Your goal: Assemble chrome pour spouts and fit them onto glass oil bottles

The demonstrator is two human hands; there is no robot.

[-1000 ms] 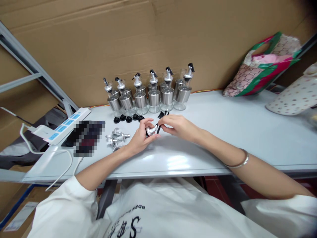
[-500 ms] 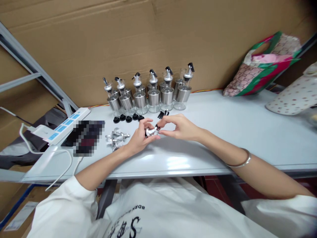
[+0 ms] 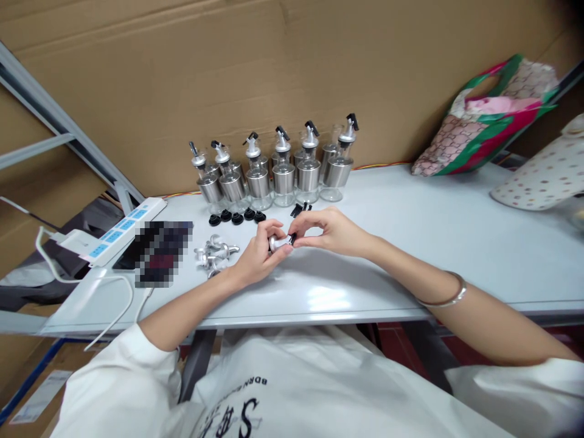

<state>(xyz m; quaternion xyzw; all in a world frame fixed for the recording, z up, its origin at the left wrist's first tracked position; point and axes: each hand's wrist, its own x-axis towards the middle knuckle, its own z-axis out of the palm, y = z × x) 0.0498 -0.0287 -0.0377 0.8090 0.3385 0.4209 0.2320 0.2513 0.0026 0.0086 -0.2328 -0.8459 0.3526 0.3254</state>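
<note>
Brown cardboard point(image 3: 283, 73) is seen at the back, and a long, shiny, pale grey table point(image 3: 433, 243) is set in front of it. Near the middle, just above the table, a small silver spout top with a round base point(image 3: 277, 243) is held by the left hand point(image 3: 258, 252), with the fingers curled around it. At the tip of this spout top, a little black plastic piece point(image 3: 292, 239) is pinched by the right hand point(image 3: 331, 234) between finger and thumb. Whether it is fixed on cannot be told.

Just past the right hand, more small black plastic bits point(image 3: 298, 210) are laid down. By the left hand, five round black stoppers point(image 3: 237, 218) are lined up, and a pile of loose silver spout parts point(image 3: 214, 254) is heaped closer to the arm. Behind these, clear glass bottles with silver metal bands point(image 3: 283, 178) are stood upright in rows. Silver spouts with black tips point(image 3: 310, 135) are fitted on the six front ones. At the far right, a pink, green and red bag point(image 3: 483, 128) is leaned on the cardboard.
</note>
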